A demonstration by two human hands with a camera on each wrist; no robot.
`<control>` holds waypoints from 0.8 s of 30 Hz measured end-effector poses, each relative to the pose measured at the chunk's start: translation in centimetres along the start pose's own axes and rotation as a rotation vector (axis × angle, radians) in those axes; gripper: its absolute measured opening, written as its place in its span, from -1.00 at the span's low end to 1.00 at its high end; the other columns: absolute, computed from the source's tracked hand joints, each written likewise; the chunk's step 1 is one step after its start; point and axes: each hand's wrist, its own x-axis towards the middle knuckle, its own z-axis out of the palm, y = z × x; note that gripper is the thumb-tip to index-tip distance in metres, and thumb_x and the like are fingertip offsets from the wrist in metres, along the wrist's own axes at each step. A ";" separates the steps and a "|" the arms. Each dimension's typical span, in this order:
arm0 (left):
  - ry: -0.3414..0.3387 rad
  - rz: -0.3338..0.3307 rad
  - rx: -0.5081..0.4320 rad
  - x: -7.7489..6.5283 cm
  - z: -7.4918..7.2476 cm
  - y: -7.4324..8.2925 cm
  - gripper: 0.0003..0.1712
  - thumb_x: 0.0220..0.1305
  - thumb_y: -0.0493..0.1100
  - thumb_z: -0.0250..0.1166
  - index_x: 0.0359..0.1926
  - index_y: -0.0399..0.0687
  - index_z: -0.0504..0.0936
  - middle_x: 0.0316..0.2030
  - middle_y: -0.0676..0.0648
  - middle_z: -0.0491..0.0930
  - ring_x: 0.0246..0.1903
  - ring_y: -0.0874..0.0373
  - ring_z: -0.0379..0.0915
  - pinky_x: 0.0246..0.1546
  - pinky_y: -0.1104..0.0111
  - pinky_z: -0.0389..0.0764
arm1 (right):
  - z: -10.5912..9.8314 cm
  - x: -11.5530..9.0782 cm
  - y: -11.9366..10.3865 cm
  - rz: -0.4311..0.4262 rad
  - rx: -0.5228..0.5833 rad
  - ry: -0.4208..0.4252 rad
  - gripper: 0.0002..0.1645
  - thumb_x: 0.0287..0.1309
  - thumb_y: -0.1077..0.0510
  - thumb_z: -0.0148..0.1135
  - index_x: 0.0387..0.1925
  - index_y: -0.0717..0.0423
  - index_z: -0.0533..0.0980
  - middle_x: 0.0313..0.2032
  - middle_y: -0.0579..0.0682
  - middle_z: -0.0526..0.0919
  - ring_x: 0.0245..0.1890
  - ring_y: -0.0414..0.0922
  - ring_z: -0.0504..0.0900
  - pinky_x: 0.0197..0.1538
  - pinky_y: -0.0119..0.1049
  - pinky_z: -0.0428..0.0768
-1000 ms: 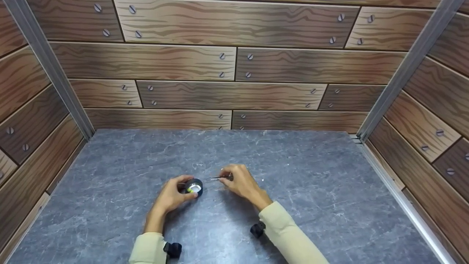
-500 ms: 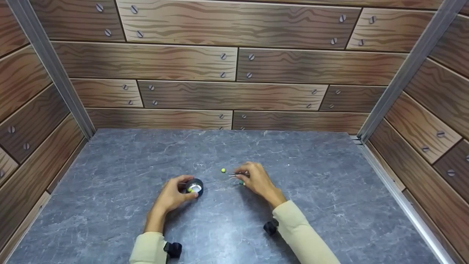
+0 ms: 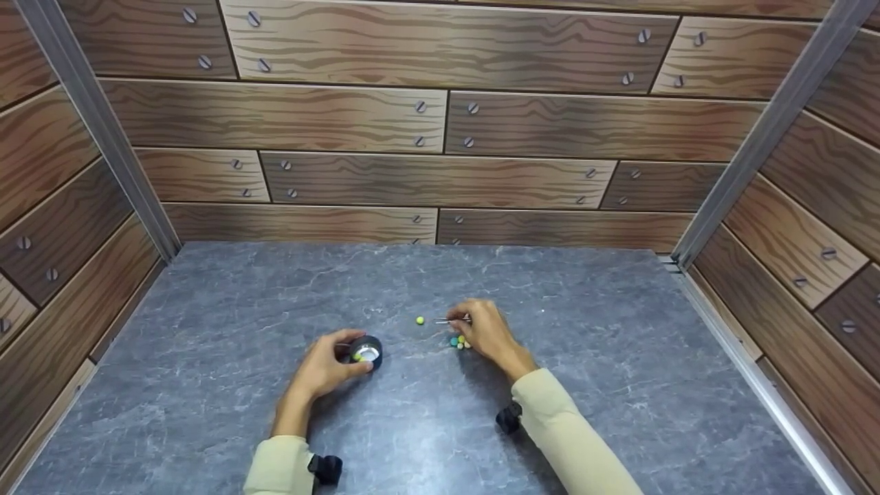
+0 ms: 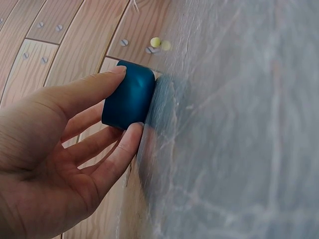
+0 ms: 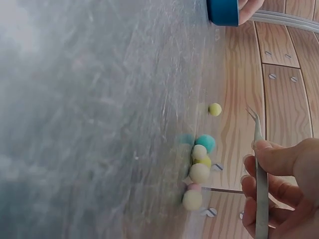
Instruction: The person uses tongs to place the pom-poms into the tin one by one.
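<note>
My left hand holds a small round blue container between thumb and fingers at the tabletop. Its inside is silvery, and a yellow-green ball shows in it. My right hand pinches metal tweezers with a thin bent tip pointing left. Nothing shows between the tips in the right wrist view. Just left of them a lone yellow-green ball lies on the table. Below the right hand sits a cluster of several small balls, among them a turquoise ball and a cream ball.
The grey marbled tabletop runs back to a wood-patterned wall. Metal posts stand at both back corners. A tiny white speck lies right of the right hand.
My right hand has moved right and slightly back with the tweezers, away from the container. The lone ball and the cluster have come into view. The left hand keeps its place.
</note>
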 end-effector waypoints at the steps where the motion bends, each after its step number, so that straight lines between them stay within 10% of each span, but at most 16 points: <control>1: 0.002 0.000 0.002 0.0 0.0 0.0 -0.38 0.05 -0.28 0.60 0.19 -0.16 0.66 0.09 -0.20 0.72 0.08 -0.12 0.66 0.17 -0.01 0.60 | 0.1 0.1 0.0 0.000 -0.003 0.001 -0.92 0.18 0.33 0.42 -0.29 0.18 0.78 -0.28 0.12 0.82 -0.25 0.03 0.79 -0.14 -0.03 0.74; 24: -0.004 0.033 0.005 0.2 -0.1 -0.1 -0.37 0.06 -0.27 0.59 0.20 -0.22 0.64 0.12 -0.23 0.70 0.10 -0.17 0.64 0.22 -0.05 0.56 | 2.4 2.2 0.3 0.024 -0.004 -0.019 -0.92 0.13 0.37 0.44 -0.32 0.21 0.79 -0.33 0.13 0.84 -0.27 0.05 0.81 -0.16 -0.01 0.74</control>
